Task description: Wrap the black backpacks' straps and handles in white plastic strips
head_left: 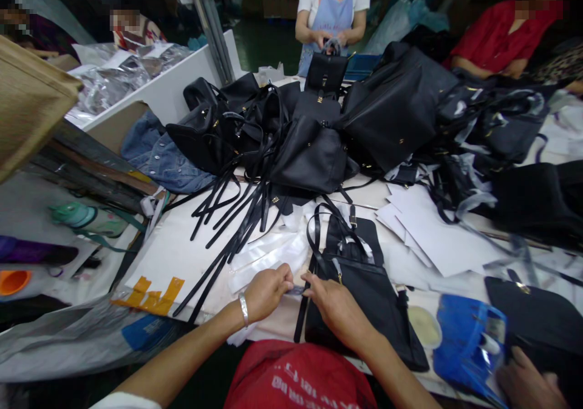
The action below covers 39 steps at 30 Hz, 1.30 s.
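Note:
A black leather-look backpack lies on the table in front of me, its thin straps looped over the top. My left hand, with a silvery bracelet at the wrist, is closed in a pinch just left of the bag. Over the bag's left edge, my right hand is also closed, thumb and fingertips together. A small greyish strip spans the gap between the fingertips; I cannot make out what it is. Below the right fingertips hangs a black strap end. Clear plastic film lies beyond my left hand.
Black bags are piled at the back, with loose straps trailing leftward. White sheets, a round dish and a blue pouch lie to the right. Another person's hand is at lower right. A co-worker stands opposite.

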### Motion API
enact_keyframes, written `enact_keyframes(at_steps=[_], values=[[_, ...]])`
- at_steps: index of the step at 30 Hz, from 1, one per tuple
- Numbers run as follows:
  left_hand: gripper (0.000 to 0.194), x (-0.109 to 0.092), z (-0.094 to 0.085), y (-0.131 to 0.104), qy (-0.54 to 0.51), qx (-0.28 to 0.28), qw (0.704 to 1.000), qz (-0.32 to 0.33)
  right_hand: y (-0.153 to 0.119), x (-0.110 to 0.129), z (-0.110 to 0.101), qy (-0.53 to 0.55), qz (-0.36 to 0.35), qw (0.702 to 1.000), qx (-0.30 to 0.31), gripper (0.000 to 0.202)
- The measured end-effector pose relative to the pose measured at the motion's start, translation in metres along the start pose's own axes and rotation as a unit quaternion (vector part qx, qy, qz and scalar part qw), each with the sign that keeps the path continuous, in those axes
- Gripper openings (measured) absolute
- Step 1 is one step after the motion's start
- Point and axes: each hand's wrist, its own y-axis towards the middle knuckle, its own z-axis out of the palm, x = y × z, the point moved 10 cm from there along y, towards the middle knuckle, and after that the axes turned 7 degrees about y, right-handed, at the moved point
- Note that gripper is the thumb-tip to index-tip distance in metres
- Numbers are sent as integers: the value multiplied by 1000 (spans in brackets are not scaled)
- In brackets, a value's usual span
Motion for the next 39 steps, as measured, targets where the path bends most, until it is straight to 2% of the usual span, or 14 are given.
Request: enact_keyframes(at_steps=[5,11,16,19,22,25,27,28,31,33,35,39], values=[[9,6,1,-1,-17,-16,999,-32,2,-4,7,40,1,999,11,30],[12,-5,-20,-2,-108,-102,989,-11,-9,-27,-1,120,49,991,-32,34],[10,-22,-11,10,-181,-98,979,3,-12,-11,-3,179,17,983,-21,46],[11,-30,-7,12,-180,-97,979,17,-11,-13,-5,195,31,980,-20,30],[13,-13,-18,1,-161,-157,974,-36,-14,-34,-5,198,100,974,-32,23],[25,23,-32,-23,-183,-256,939,-136,-21,-54,-4,242,164,954,-60,28],[30,39,-24,-32,-248,-266,916,-169,-21,-58,2,283,184,939,-67,31],[30,42,-13,-30,-299,-241,908,-170,-18,-57,7,297,189,934,-63,32],[35,32,34,-14,-479,-106,859,-145,-7,-48,23,292,186,937,-41,32],[38,28,55,-7,-557,-53,817,-138,1,-41,29,249,168,953,-28,29],[38,39,62,-5,-586,-63,794,-152,4,-36,30,201,136,970,-14,23],[36,71,61,-6,-600,-100,773,-181,2,-37,30,173,88,981,7,24]])
